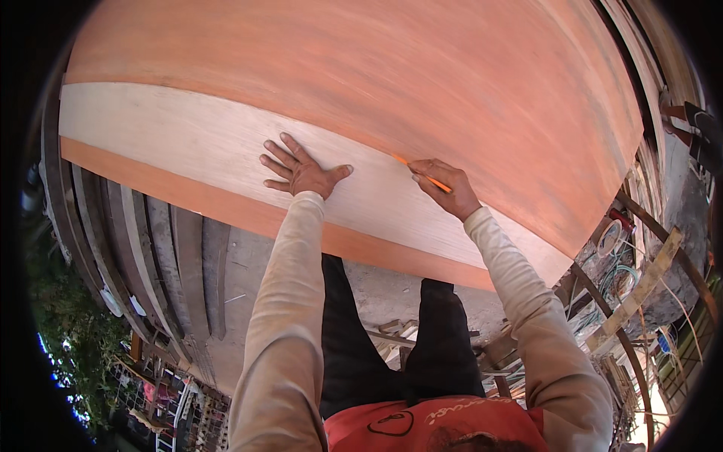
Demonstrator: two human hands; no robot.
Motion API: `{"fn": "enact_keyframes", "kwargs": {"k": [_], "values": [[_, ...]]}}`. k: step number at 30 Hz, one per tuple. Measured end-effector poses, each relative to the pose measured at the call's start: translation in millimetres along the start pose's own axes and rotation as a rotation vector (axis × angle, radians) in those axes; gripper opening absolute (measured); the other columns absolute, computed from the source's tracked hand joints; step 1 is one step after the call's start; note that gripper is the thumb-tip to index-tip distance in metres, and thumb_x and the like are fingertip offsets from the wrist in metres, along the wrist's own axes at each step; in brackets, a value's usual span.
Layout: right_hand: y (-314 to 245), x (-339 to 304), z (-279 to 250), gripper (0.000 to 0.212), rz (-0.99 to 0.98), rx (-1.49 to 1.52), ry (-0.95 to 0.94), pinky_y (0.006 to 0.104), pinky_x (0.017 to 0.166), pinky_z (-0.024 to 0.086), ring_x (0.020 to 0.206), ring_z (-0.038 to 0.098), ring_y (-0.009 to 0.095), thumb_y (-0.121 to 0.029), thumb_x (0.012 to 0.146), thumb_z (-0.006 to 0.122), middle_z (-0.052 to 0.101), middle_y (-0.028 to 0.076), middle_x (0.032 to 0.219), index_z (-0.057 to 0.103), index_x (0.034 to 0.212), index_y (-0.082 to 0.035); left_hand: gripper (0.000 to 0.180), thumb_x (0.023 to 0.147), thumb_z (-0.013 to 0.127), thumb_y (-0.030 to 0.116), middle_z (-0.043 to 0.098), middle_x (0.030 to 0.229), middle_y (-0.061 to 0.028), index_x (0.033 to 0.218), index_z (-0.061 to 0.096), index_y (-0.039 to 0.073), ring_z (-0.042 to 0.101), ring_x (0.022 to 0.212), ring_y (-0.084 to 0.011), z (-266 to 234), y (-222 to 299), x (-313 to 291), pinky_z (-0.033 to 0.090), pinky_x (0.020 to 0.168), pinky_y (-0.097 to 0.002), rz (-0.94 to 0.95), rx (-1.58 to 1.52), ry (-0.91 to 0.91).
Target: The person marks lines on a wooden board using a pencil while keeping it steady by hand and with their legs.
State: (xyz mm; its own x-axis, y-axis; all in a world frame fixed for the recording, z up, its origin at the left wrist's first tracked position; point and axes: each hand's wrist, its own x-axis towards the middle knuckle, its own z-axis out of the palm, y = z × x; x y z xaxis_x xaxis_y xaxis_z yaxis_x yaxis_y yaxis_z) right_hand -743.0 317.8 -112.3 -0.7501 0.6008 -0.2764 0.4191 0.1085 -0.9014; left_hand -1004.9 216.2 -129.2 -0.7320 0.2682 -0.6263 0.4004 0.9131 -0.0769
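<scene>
A large reddish plywood sheet spreads in front of me, and a long pale board lies on top of it near its close edge. My left hand presses flat on the pale board with its fingers spread. My right hand grips an orange pencil, whose tip meets the far edge of the pale board where it borders the reddish sheet. The right hand's fingers are closed round the pencil, and its side rests on the board.
Several weathered wooden planks lie side by side at the left, under the sheet. Scrap wood and coiled cable clutter the right side. Green foliage shows at the lower left. Concrete floor lies below the sheet's near edge.
</scene>
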Motion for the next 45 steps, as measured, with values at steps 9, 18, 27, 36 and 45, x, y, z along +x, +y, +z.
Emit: {"fn": "enact_keyframes", "kwargs": {"k": [9, 18, 27, 36, 45], "values": [[-45.2, 113.2, 84.0, 0.027, -0.072, 0.013, -0.082, 0.0364, 0.097, 0.054, 0.111, 0.067, 0.026, -0.008, 0.097, 0.066, 0.071, 0.013, 0.120, 0.069, 0.123, -0.003, 0.155, 0.061, 0.088, 0.061, -0.030, 0.162, -0.0260, 0.159, -0.021, 0.009, -0.031, 0.146, -0.0504, -17.7, -10.7, 0.8, -0.007, 0.112, -0.0759, 0.038, -0.038, -0.218], [-247.2, 415.7, 260.6, 0.029, -0.292, 0.020, -0.104, 0.0351, 0.088, 0.055, 0.092, 0.070, 0.027, -0.023, 0.092, 0.069, 0.075, 0.014, 0.108, 0.074, 0.117, -0.009, 0.104, 0.094, 0.043, 0.064, -0.018, 0.165, -0.0271, 0.160, -0.007, 0.001, -0.024, 0.147, -0.0557, 74.8, -41.0, 12.1, -0.015, 0.103, -0.0821, 0.279, 0.063, 0.356], [-121.0, 214.6, 126.9, 0.027, -0.263, -0.217, -0.193, 0.0367, 0.089, 0.055, 0.099, 0.069, 0.029, -0.011, 0.096, 0.066, 0.072, 0.015, 0.114, 0.070, 0.122, -0.006, 0.145, 0.069, 0.081, 0.063, -0.029, 0.162, -0.0273, 0.159, -0.019, 0.009, -0.030, 0.145, -0.0542, -7.7, -34.3, 7.2, -0.008, 0.107, -0.0811, 0.170, -0.191, -0.269], [-35.3, -107.4, -85.7, 0.023, 0.550, -0.568, -0.245, 0.0422, 0.084, 0.056, 0.093, 0.072, 0.033, -0.019, 0.093, 0.066, 0.074, 0.017, 0.098, 0.075, 0.108, -0.004, 0.141, 0.072, 0.080, 0.062, -0.025, 0.163, -0.0283, 0.160, -0.016, 0.006, -0.026, 0.147, -0.0535, -34.8, -37.0, 0.5, -0.005, 0.108, -0.0797, 0.134, -0.140, -0.266], [-148.9, 104.3, 103.7, 0.020, 0.017, -0.117, -0.002, 0.0335, 0.083, 0.055, 0.092, 0.069, 0.023, -0.007, 0.095, 0.068, 0.073, 0.013, 0.102, 0.071, 0.113, 0.002, 0.079, 0.098, 0.052, 0.052, 0.013, 0.167, -0.0222, 0.159, 0.026, 0.010, 0.007, 0.155, -0.0423, -132.7, -140.2, 178.6, 0.006, 0.115, -0.0741, 0.263, -0.376, 0.629]]}}
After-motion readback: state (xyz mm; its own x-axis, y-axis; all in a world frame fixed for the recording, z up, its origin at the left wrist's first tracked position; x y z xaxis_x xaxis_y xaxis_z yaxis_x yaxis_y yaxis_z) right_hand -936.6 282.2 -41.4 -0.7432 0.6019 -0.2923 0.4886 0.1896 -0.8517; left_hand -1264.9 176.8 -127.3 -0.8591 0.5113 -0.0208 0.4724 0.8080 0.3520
